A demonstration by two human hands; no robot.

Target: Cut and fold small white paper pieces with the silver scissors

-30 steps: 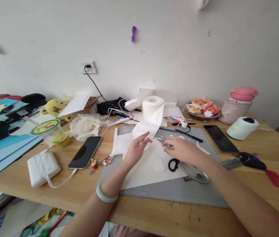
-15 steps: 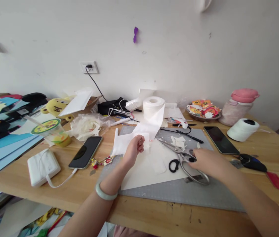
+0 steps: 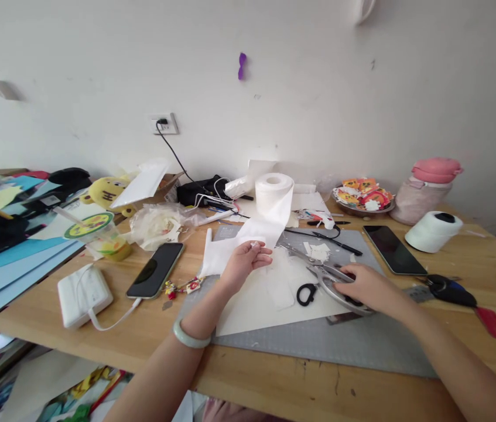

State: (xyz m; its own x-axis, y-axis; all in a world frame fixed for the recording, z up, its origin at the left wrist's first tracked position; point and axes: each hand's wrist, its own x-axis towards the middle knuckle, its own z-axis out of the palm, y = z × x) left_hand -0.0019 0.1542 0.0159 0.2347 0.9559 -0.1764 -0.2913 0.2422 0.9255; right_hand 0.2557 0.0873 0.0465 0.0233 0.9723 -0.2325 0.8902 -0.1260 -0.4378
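My left hand point(image 3: 245, 265) is above the white paper, palm up, thumb and index finger pinching a small white piece point(image 3: 255, 244) too small to identify for certain. The other fingers are stretched out to the right. My right hand point(image 3: 366, 286) has its fingers around the handles of large silver scissors point(image 3: 329, 280). Their blades point up-left over the sheet. A black handle loop point(image 3: 306, 294) lies beside them on the white paper sheet point(image 3: 252, 313). Behind my left hand stands a white paper roll point(image 3: 274, 196), its loose strip running down to the mat.
The grey cutting mat point(image 3: 300, 349) bears white paper scraps point(image 3: 318, 251) and a black pen point(image 3: 339, 243). Phones lie left point(image 3: 155, 269) and right point(image 3: 394, 249), the left one cabled to a white power bank point(image 3: 84, 298). A drink cup point(image 3: 98, 234) and thread spool point(image 3: 434, 231) flank them.
My right hand has closed around the scissors' handles and shifted them slightly. My left hand has turned from a curled pose to palm up, showing the small white piece.
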